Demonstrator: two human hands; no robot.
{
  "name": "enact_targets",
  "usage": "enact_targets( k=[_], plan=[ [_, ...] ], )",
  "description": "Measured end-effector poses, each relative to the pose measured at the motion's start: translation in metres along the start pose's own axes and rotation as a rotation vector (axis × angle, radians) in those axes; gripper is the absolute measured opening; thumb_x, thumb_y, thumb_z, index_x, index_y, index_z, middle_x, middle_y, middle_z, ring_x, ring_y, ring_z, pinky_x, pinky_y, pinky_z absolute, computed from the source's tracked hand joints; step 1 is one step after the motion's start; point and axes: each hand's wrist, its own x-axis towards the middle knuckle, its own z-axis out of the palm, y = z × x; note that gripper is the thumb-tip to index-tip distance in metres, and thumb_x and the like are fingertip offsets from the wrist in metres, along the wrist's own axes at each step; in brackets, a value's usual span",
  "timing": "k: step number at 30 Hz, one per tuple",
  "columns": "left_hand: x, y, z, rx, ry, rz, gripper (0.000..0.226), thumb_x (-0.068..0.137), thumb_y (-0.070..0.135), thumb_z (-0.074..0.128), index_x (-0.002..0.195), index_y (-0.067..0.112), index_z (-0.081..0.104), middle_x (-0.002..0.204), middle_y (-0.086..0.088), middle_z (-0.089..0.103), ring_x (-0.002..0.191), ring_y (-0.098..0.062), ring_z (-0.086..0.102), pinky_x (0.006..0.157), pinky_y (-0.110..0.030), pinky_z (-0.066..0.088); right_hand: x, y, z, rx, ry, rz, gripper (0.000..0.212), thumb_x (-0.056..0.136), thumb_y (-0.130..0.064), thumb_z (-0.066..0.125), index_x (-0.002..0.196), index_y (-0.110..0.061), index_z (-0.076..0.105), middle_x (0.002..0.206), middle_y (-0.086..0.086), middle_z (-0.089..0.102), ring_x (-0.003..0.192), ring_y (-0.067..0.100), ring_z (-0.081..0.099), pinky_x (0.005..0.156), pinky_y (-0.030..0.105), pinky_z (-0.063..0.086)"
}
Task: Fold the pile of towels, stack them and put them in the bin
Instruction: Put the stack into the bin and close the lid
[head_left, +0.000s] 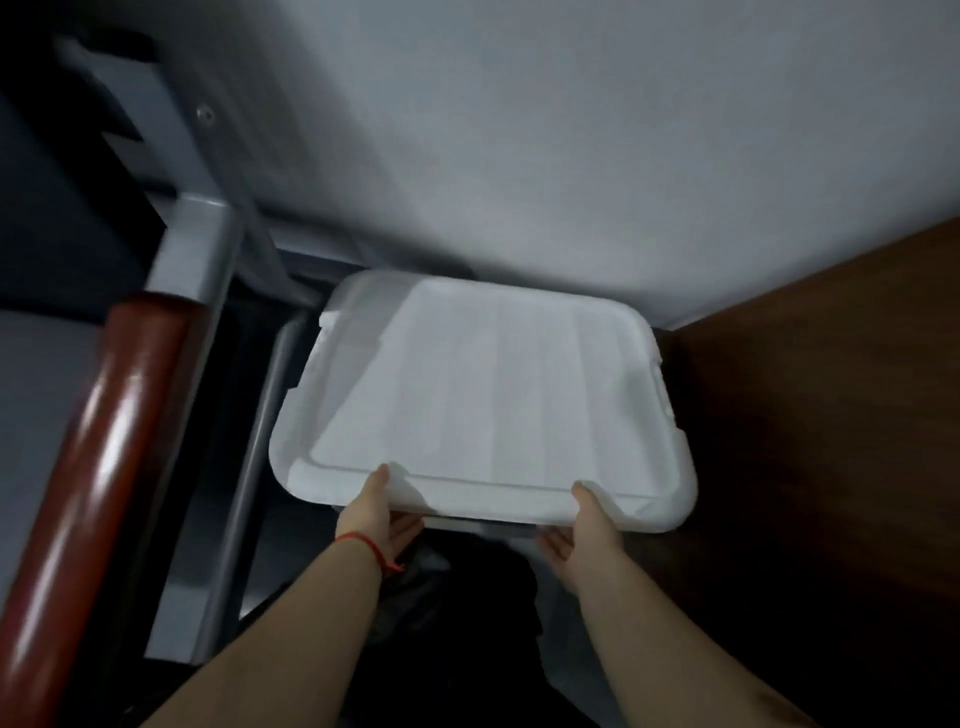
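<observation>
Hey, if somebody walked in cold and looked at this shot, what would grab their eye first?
The big white lid in the middle, bright against the dim surroundings. Next, the two bare hands at its near edge: the left hand with a red string on the wrist, and the right hand, each with its thumb on top and fingers underneath. After that, the glossy reddish-brown rail on the left.

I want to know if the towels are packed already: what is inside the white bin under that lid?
That cannot be seen. The white lid covers the bin's whole top; both hands hold its near edge, thumbs on top. No towels show.
</observation>
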Motion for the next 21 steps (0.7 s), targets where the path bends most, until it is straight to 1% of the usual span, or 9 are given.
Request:
enact_targets(
  k=[4,6,7,8,9,11,14,17,21],
  plan=[
    [0.046,-0.022,-0.015,0.18,0.007,-0.182,0.048,0.096,0.037,0.048,0.132,0.006,0.047,0.09,-0.012,0.056,0.093,-0.029,0.06,0.087,-0.037,0.043,0.053,0.025,-0.011,-0.079,0.018,0.118,0.036,0.09,-0.035,0.059,0.108,-0.005,0.052,0.088,0.013,0.058,0.081,0.024,0.058,0.089,0.037,0.046],
    [0.062,-0.02,-0.018,0.305,0.076,-0.202,0.04,0.096,0.031,0.047,0.123,0.002,0.052,0.085,-0.01,0.062,0.087,-0.024,0.064,0.076,-0.026,0.049,0.079,0.023,-0.014,-0.175,0.113,0.133,0.042,0.083,-0.039,0.063,0.105,-0.005,0.052,0.096,0.015,0.058,0.093,0.028,0.058,0.089,0.04,0.048],
    [0.07,-0.014,-0.019,0.414,0.148,-0.125,0.035,0.096,0.025,0.047,0.12,0.0,0.052,0.088,-0.012,0.064,0.083,-0.022,0.063,0.069,-0.023,0.051,0.092,0.02,-0.016,-0.243,0.197,0.084,0.052,0.074,-0.041,0.066,0.107,-0.004,0.054,0.103,0.016,0.058,0.097,0.03,0.059,0.088,0.041,0.049],
    [0.08,-0.005,-0.019,0.552,0.251,-0.015,0.037,0.096,0.021,0.048,0.124,-0.004,0.049,0.103,-0.015,0.062,0.092,-0.024,0.061,0.074,-0.026,0.051,0.107,0.011,-0.019,-0.325,0.31,-0.01,0.061,0.068,-0.04,0.067,0.114,-0.002,0.055,0.111,0.017,0.059,0.101,0.034,0.059,0.086,0.041,0.05],
    [0.089,0.008,-0.019,0.718,0.367,0.119,0.045,0.095,0.022,0.049,0.13,-0.005,0.043,0.122,-0.019,0.054,0.108,-0.029,0.054,0.087,-0.032,0.047,0.114,-0.004,-0.019,-0.419,0.441,-0.134,0.063,0.07,-0.036,0.067,0.12,-0.001,0.054,0.118,0.019,0.059,0.104,0.036,0.059,0.085,0.04,0.049],
    [0.113,0.039,-0.015,0.9,0.469,0.309,0.056,0.093,0.03,0.051,0.138,0.0,0.038,0.14,-0.022,0.039,0.126,-0.036,0.041,0.103,-0.04,0.034,0.131,-0.041,-0.016,-0.589,0.587,-0.429,0.056,0.084,-0.032,0.063,0.129,-0.002,0.048,0.129,0.021,0.053,0.114,0.039,0.055,0.091,0.042,0.047],
    [0.161,0.076,0.002,0.991,0.433,0.388,0.069,0.093,0.049,0.046,0.144,0.004,0.033,0.146,-0.021,0.034,0.131,-0.039,0.036,0.106,-0.046,0.031,0.165,-0.093,-0.005,-0.745,0.514,-0.652,0.072,0.088,-0.047,0.058,0.144,-0.01,0.033,0.144,0.017,0.04,0.126,0.039,0.044,0.102,0.048,0.04],
    [0.19,0.084,0.008,1.059,0.453,0.402,0.065,0.097,0.049,0.034,0.14,0.001,0.035,0.142,-0.023,0.039,0.126,-0.041,0.041,0.101,-0.044,0.035,0.187,-0.104,0.004,-0.837,0.396,-0.627,0.069,0.092,-0.051,0.048,0.145,-0.011,0.027,0.14,0.017,0.044,0.119,0.04,0.05,0.095,0.045,0.043],
    [0.186,0.05,-0.007,1.142,0.47,0.431,0.057,0.1,0.046,0.028,0.134,0.002,0.043,0.134,-0.024,0.047,0.121,-0.041,0.047,0.097,-0.044,0.037,0.196,-0.087,-0.009,-0.862,0.492,-0.612,0.056,0.1,-0.043,0.036,0.14,-0.004,0.035,0.135,0.023,0.048,0.118,0.043,0.05,0.095,0.043,0.041]
  ],
)
